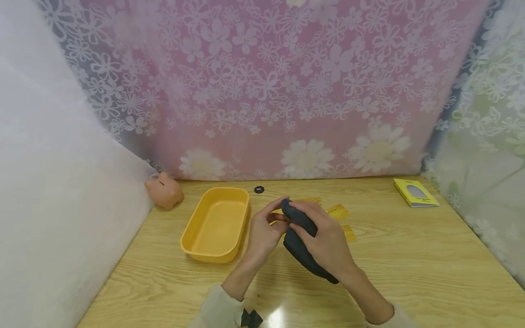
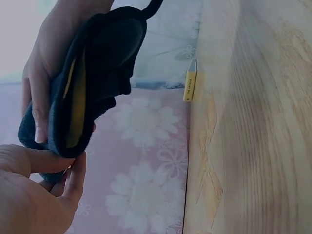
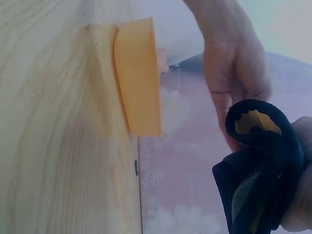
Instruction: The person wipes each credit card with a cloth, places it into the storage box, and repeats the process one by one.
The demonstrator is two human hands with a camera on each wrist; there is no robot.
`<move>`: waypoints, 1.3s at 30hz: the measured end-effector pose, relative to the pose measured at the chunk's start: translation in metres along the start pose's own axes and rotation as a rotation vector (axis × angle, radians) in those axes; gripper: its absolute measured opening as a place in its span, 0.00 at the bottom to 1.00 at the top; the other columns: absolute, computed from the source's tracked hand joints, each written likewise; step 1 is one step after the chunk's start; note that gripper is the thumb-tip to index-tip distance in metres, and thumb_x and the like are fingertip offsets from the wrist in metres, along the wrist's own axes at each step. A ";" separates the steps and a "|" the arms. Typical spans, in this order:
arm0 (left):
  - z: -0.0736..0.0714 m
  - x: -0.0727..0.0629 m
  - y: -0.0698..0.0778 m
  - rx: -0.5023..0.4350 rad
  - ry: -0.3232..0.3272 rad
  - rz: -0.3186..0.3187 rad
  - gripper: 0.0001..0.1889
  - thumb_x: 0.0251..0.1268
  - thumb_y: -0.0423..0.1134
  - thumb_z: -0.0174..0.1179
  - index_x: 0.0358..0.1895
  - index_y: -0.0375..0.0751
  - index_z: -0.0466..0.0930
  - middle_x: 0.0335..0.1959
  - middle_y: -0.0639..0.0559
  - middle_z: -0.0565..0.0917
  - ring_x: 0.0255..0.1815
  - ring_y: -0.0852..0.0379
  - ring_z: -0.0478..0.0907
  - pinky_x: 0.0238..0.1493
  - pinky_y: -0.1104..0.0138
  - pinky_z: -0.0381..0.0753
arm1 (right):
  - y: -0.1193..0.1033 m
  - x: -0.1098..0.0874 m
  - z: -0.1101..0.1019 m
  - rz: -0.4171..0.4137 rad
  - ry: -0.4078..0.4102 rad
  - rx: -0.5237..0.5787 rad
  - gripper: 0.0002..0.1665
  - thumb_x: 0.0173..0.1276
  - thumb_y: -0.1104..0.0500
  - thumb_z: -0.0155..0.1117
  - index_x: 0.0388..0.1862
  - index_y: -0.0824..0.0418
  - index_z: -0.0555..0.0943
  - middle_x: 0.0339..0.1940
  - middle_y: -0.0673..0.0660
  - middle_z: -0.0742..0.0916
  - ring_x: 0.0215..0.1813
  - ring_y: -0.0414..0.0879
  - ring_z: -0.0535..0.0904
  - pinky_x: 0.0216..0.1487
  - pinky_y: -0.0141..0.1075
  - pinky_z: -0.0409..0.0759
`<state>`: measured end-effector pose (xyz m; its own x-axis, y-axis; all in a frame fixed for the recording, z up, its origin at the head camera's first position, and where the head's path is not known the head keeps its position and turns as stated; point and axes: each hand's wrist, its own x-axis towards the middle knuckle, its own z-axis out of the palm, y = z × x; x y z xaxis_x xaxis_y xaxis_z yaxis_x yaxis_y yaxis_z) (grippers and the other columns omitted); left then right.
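Both hands hold a dark, padded fabric piece (image 1: 305,253) above the table. It is folded over, and a thin dark strap (image 2: 154,9) shows at one end. Its exact kind is unclear, though its contoured shape resembles an eye mask. Something yellow (image 2: 77,107) shows inside the fold in both wrist views. My right hand (image 1: 328,234) grips the folded body, fingers over the top and thumb beneath. At the far tip, my left hand (image 1: 262,230) pinches the edge between thumb and fingers. Several yellow translucent-looking strips (image 1: 338,211) lie on the table behind the hands, partly hidden.
A yellow plastic tub (image 1: 215,223) stands left of the hands. Beyond it sits a pink piggy bank (image 1: 164,192) by the left curtain. A black chip (image 1: 259,189) marked 100 lies near the back edge. At the far right is a yellow booklet or flat box (image 1: 416,193).
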<state>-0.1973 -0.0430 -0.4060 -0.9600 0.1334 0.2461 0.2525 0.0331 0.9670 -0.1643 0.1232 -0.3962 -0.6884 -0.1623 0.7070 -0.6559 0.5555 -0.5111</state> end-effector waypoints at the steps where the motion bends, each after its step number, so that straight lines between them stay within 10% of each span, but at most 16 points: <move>1: 0.000 0.000 0.000 0.002 -0.003 0.003 0.27 0.67 0.28 0.68 0.67 0.55 0.82 0.60 0.50 0.83 0.47 0.50 0.85 0.42 0.67 0.88 | 0.001 -0.001 0.000 0.005 0.001 -0.005 0.32 0.62 0.67 0.78 0.66 0.54 0.82 0.61 0.55 0.85 0.58 0.55 0.85 0.51 0.51 0.89; 25: -0.014 0.003 -0.008 -0.081 0.036 -0.027 0.31 0.64 0.19 0.64 0.67 0.51 0.82 0.62 0.43 0.78 0.44 0.53 0.79 0.50 0.57 0.90 | 0.054 -0.009 -0.038 0.182 0.133 -0.107 0.27 0.65 0.68 0.76 0.63 0.62 0.83 0.59 0.64 0.86 0.57 0.65 0.84 0.49 0.64 0.85; 39: -0.011 0.009 -0.006 -0.074 0.054 -0.027 0.28 0.66 0.20 0.64 0.67 0.49 0.81 0.53 0.42 0.77 0.47 0.50 0.78 0.51 0.60 0.89 | 0.046 0.007 -0.044 0.199 0.168 -0.080 0.27 0.66 0.66 0.76 0.65 0.60 0.83 0.58 0.63 0.86 0.54 0.63 0.85 0.46 0.61 0.87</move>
<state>-0.2085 -0.0525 -0.4088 -0.9720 0.0795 0.2213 0.2189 -0.0375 0.9750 -0.1859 0.1839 -0.3932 -0.7360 0.0905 0.6709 -0.4813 0.6270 -0.6125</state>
